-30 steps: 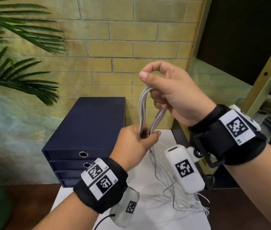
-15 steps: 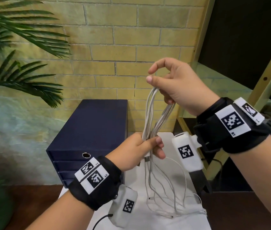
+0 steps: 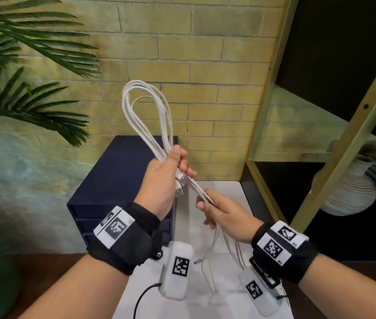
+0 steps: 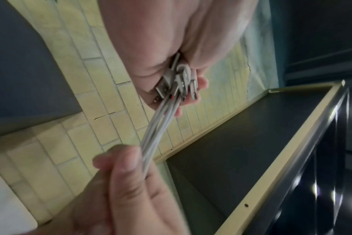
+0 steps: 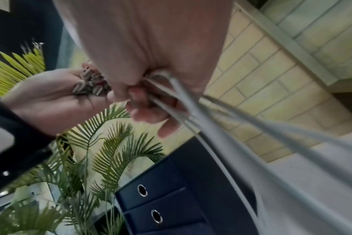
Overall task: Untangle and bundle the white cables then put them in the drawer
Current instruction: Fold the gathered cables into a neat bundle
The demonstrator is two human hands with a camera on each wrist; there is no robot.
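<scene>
A bunch of white cables point(image 3: 146, 104) stands up as a long loop above my left hand point(image 3: 177, 166), which grips it at the loop's base in front of the brick wall. The metal USB plugs point(image 4: 175, 84) stick out under that fist. Just below and to the right, my right hand point(image 3: 205, 203) pinches the trailing strands point(image 4: 159, 127) coming out of the left fist. Loose cable tails point(image 3: 217, 254) hang down to the white table point(image 3: 230, 192). The navy drawer unit point(image 3: 118, 180) sits behind my left hand, with its drawers point(image 5: 161, 198) closed.
A palm plant point(image 3: 28, 72) fills the left side. A gold-framed black shelf point(image 3: 320, 134) stands on the right with a ribbed white vase point(image 3: 348, 192) on it. The brick wall is close behind the drawer unit.
My right hand let go of the loop's top and dropped below the left hand, where it now pinches the trailing strands. The left hand has risen a little, and the loop stands free above it.
</scene>
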